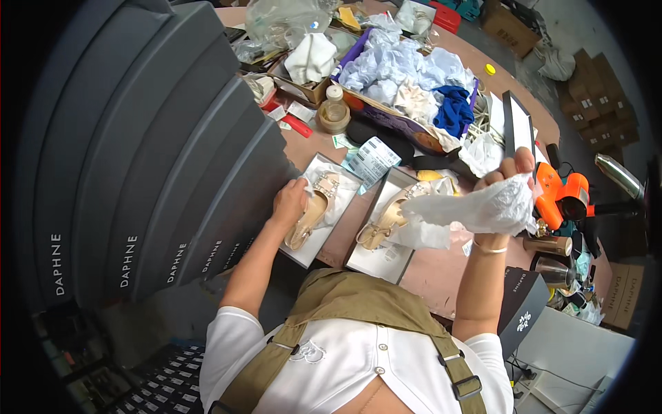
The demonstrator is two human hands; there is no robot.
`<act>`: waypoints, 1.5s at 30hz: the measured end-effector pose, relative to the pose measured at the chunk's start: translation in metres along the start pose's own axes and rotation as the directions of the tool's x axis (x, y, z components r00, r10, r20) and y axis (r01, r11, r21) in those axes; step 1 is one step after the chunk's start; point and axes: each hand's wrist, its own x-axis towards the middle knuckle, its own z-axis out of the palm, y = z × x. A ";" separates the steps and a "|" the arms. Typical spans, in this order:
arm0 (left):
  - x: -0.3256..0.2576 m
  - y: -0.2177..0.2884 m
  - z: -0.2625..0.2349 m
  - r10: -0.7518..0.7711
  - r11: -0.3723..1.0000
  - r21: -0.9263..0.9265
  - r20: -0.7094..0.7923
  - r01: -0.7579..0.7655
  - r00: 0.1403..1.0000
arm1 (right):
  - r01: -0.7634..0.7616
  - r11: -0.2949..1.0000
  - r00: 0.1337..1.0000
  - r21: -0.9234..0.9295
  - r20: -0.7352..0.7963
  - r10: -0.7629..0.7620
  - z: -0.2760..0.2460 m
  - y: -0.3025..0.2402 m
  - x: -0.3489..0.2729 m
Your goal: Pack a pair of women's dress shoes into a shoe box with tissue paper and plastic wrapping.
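Observation:
My right hand (509, 171) is raised at the right, closed on a crumpled sheet of white tissue paper (493, 205) that trails leftward over the right shoe box (379, 261). In that box lies a beige shoe (379, 231) with a bow and studded straps, partly hidden by the paper. My left hand (291, 201) rests at the left edge of the other open box (300, 254), its fingers curled together beside a matching beige shoe (316, 209). What those fingers grip is hidden. White tissue (343, 196) lies beneath this shoe.
Tall stacks of dark grey shoe boxes (138, 138) stand close at the left. Behind the open boxes are a printed label sheet (373, 160), a lidded jar (334, 114) and a purple-edged carton (389, 124) of crumpled paper. An orange heat gun (560, 193) lies at the right.

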 end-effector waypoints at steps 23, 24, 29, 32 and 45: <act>-0.071 0.149 -0.031 0.357 -0.033 -0.818 0.527 0.574 0.772 | -0.238 0.734 0.955 -0.636 -0.293 0.056 0.004 0.117 -0.055; -0.071 0.151 -0.038 0.257 -0.183 -0.843 0.456 0.506 0.852 | -0.218 0.701 0.964 -0.679 -0.262 0.046 0.004 0.108 -0.054; -0.033 0.138 -0.057 0.298 -0.594 -0.675 0.320 0.438 0.899 | -0.002 -0.143 0.981 -0.990 -0.030 0.190 -0.034 0.088 -0.071; -0.020 0.142 -0.036 0.145 -0.446 -0.815 0.343 0.371 0.928 | 0.025 -0.180 0.934 -0.983 -0.041 0.354 -0.039 0.104 -0.076; 0.270 0.160 -0.091 0.243 0.946 -0.125 -0.341 -0.300 0.908 | -0.279 -0.268 0.957 -0.922 -0.291 0.006 -0.181 -0.017 0.106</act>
